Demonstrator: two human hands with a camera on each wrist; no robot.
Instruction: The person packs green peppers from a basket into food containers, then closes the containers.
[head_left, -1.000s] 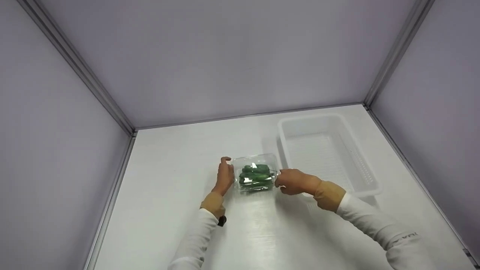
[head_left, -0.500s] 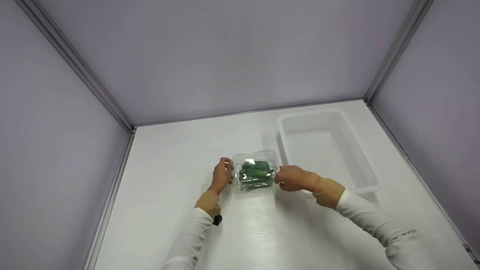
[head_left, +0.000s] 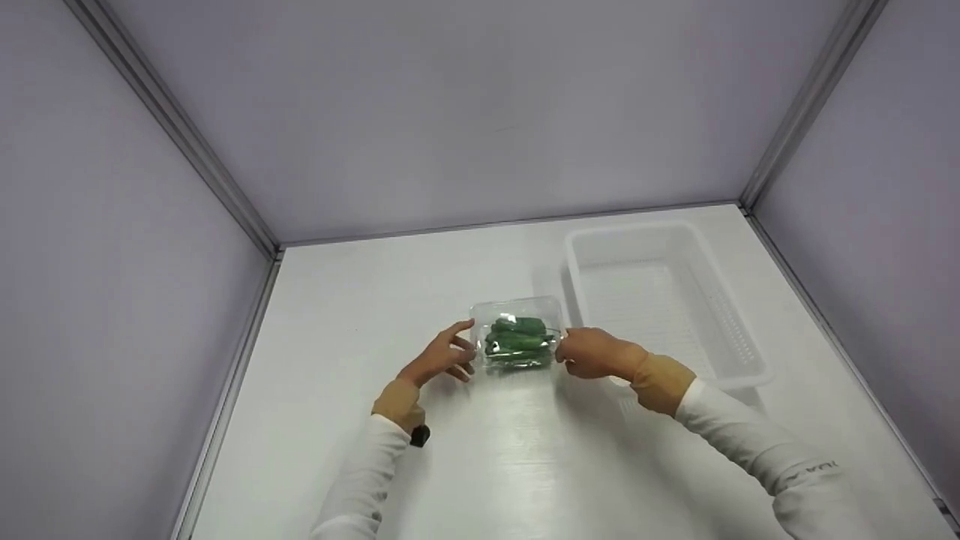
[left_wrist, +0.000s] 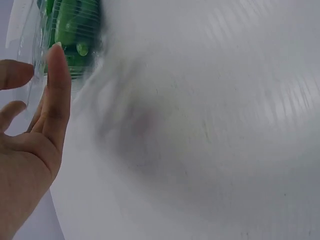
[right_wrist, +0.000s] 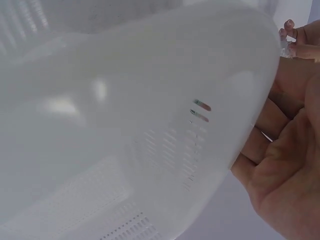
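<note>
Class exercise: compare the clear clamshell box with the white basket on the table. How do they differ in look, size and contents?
The clear clamshell box is see-through; the white basket is opaque with slotted walls. The box is smaller than the basket. The box holds green vegetables; the basket looks empty. The left hand and right hand flank the box, not the basket. Both are plastic.

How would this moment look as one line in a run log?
left hand open beside clear box | right hand pinching box edge | white basket right

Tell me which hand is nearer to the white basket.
Right. The right hand pinches the clear box of green peppers just beside the white basket's near corner; the left hand is at the box's far side, farther off.
</note>
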